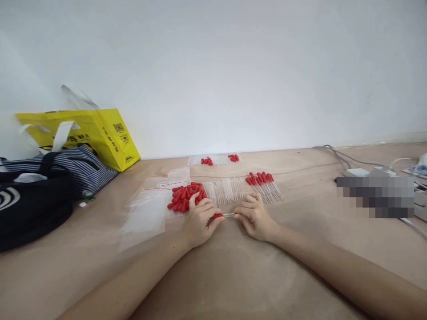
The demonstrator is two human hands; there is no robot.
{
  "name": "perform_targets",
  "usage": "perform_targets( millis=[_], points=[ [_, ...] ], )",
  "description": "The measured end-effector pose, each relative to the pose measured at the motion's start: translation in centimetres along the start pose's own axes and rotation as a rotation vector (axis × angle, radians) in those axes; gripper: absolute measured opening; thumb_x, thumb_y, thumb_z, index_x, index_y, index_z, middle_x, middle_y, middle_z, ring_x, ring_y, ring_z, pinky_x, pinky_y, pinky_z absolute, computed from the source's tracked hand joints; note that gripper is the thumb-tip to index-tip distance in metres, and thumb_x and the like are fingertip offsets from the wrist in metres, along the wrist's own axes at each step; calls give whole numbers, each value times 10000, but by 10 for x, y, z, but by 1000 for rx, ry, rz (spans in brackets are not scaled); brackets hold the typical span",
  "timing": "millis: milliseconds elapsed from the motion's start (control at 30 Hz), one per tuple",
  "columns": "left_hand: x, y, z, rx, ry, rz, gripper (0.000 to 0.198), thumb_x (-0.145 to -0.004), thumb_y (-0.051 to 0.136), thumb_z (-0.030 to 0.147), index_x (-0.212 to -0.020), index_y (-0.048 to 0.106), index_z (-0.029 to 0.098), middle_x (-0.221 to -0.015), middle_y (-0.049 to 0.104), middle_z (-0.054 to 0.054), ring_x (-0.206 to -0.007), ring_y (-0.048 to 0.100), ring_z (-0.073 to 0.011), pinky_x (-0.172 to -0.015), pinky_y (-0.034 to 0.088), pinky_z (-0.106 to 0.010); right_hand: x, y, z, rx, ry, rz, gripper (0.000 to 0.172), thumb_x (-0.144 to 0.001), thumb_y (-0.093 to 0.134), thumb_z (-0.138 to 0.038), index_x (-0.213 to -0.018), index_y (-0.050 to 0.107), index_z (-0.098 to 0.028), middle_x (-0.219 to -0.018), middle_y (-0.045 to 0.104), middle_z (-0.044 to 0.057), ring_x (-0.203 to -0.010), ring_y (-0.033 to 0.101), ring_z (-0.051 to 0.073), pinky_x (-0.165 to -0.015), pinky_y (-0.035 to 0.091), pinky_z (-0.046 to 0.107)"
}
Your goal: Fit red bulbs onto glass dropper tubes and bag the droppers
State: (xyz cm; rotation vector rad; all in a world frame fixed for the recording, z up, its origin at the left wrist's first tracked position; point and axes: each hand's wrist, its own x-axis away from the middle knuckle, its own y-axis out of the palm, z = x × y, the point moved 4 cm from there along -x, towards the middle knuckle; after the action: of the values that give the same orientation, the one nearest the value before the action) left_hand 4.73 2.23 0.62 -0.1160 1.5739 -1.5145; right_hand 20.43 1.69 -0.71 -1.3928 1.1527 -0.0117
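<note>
Between the fingers of my left hand is a red rubber dropper bulb, its narrow end toward the right. My right hand pinches a thin clear glass tube that meets the bulb; how far it sits inside is hidden. Just beyond my left hand lies a pile of loose red bulbs. A row of bare clear tubes lies beyond the gap between my hands. Past my right hand several droppers with red bulbs on their tubes lie side by side.
Clear zip bags lie flat at left. Near the wall are bags with more red bulbs. A yellow bag, a striped bag and a black bag stand far left. Cables and a white power strip lie at right.
</note>
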Motion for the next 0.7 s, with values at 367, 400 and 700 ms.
perform_targets(
  millis=[367,400,700],
  points=[
    [0,1,2,7,-8,0,112,-781,516,279,-729,582,206,-740,632,26,-828,543,-150,-988,9,-476,-1,2,0,-28,-2,1,182,-807,434,-196,-697,576,-166,-611,567,3,-677,410,130,-753,227,336],
    [0,1,2,9,-9,-2,113,-782,516,280,-728,583,206,-738,632,28,-825,543,-148,-988,9,-475,-1,2,0,-30,-1,-4,181,-807,436,-197,-698,577,-166,-613,568,4,-678,411,132,-752,226,336],
    [-1,2,3,25,5,-31,137,-801,495,287,-726,577,208,-693,627,34,-821,538,-149,-981,10,-473,-1,3,0,-27,-3,-35,198,-814,431,-215,-697,584,-170,-601,563,2,-678,416,131,-752,219,331]
  ],
)
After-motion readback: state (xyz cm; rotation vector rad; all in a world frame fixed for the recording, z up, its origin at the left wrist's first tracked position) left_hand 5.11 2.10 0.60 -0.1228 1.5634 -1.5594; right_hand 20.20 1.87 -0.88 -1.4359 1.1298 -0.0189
